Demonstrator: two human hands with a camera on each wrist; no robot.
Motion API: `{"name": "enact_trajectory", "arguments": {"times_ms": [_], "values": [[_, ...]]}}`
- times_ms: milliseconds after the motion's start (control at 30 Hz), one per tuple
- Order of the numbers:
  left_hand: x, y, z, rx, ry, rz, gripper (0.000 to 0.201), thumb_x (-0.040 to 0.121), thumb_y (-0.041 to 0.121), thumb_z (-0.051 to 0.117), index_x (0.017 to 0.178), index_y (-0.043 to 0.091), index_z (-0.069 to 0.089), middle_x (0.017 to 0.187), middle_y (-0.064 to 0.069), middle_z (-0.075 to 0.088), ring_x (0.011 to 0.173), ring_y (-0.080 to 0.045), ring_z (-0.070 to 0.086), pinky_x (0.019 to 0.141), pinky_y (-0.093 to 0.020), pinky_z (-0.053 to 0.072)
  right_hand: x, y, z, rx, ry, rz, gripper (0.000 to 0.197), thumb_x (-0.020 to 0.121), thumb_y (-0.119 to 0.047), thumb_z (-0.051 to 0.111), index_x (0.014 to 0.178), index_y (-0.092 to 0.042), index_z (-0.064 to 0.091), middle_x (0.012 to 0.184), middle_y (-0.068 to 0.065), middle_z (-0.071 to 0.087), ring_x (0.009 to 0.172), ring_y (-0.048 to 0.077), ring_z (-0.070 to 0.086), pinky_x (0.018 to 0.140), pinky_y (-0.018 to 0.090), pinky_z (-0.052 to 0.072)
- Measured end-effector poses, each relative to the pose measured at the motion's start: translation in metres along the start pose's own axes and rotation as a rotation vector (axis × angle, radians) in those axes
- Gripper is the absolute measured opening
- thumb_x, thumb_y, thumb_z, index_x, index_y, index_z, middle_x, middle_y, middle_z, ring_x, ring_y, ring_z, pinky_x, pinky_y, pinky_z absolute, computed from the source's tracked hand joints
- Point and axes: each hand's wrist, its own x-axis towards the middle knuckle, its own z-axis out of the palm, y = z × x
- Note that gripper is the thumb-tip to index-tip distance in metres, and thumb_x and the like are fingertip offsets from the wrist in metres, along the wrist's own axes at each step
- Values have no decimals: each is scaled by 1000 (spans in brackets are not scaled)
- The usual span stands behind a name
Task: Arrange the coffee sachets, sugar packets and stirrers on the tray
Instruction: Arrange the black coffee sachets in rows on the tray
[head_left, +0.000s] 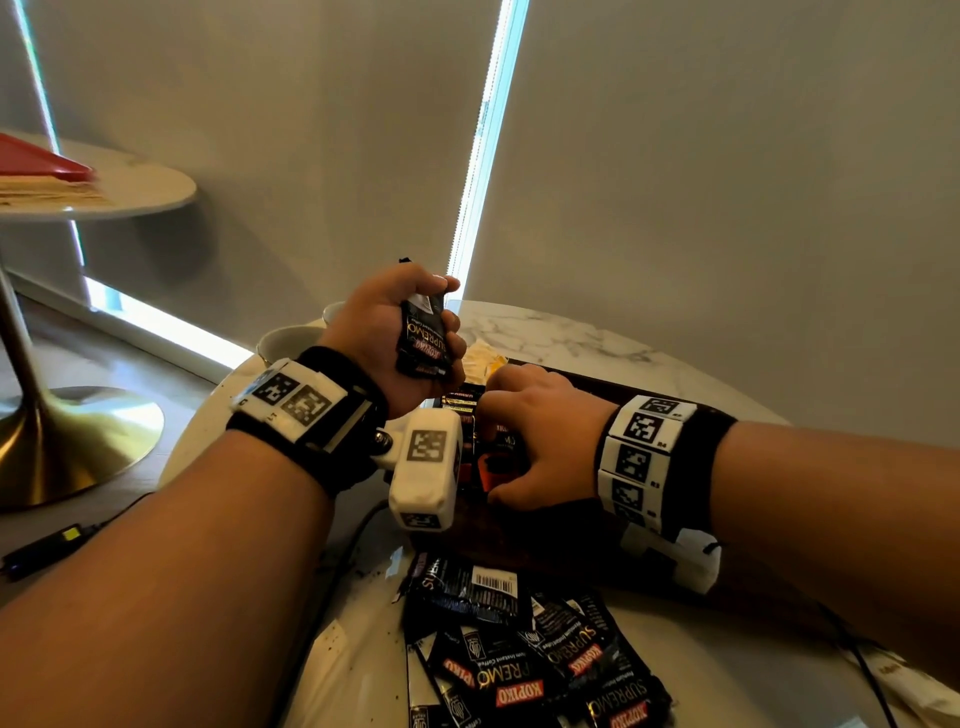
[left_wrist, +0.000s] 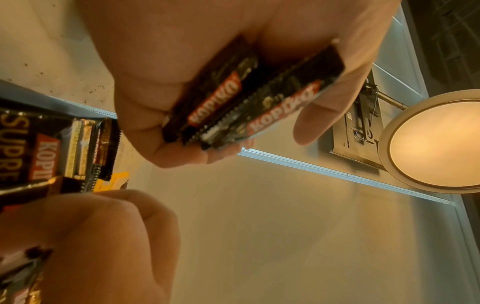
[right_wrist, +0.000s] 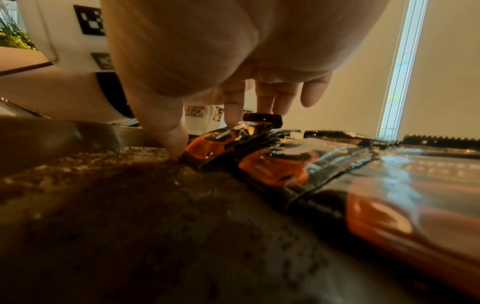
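My left hand (head_left: 374, 332) is raised over the table and grips a small stack of black Kopiko coffee sachets (head_left: 422, 340) upright; the left wrist view shows this stack (left_wrist: 249, 96) edge-on in the curled fingers. My right hand (head_left: 535, 441) is down on the dark brown tray (head_left: 519, 540). Its thumb and index finger pinch one coffee sachet (right_wrist: 207, 147) lying at the left end of a row of sachets (right_wrist: 275, 168) on the tray (right_wrist: 130, 205). Yellow sugar packets (head_left: 480, 361) lie just beyond the tray. I see no stirrers.
A loose pile of coffee sachets (head_left: 519, 660) lies on the marble table (head_left: 571, 332) near me. White cups (head_left: 288, 340) stand at the far left edge. A cable and a black device (head_left: 47, 545) lie on the floor at left, by a second round table (head_left: 130, 187).
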Motion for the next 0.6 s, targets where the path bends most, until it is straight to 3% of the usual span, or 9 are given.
{"name": "enact_trajectory", "arguments": {"times_ms": [100, 333, 467, 600], "values": [[-1, 0, -1, 11, -23, -35, 56, 62, 29, 70, 114, 18, 54, 75, 1, 49, 62, -14, 48, 63, -30, 39, -1, 1, -1, 9, 21, -4, 57, 73, -60, 74, 119, -29, 57, 130, -7, 41, 119, 15, 40, 99, 36, 45], [-4, 0, -1, 0, -45, -61, 54, 66, 40, 66, 113, 17, 52, 76, 1, 46, 63, -13, 44, 62, -29, 36, -4, 1, -4, 44, 56, 3, 59, 73, -59, 75, 118, -24, 58, 126, -2, 44, 114, 18, 44, 96, 41, 49], [-5, 0, 0, -27, -38, -66, 54, 66, 37, 61, 115, 15, 53, 78, 0, 47, 65, -13, 45, 64, -29, 36, -5, 5, -8, 86, 79, 20, 62, 73, -59, 76, 121, -26, 57, 129, -4, 44, 116, 15, 43, 98, 37, 49], [-4, -2, -1, -48, -10, -68, 57, 66, 32, 56, 121, 14, 56, 83, -4, 51, 67, -16, 50, 64, -32, 40, -8, 11, -13, 163, 146, 49, 53, 72, -57, 78, 112, -29, 55, 128, -7, 43, 118, 11, 41, 100, 34, 48]]}}
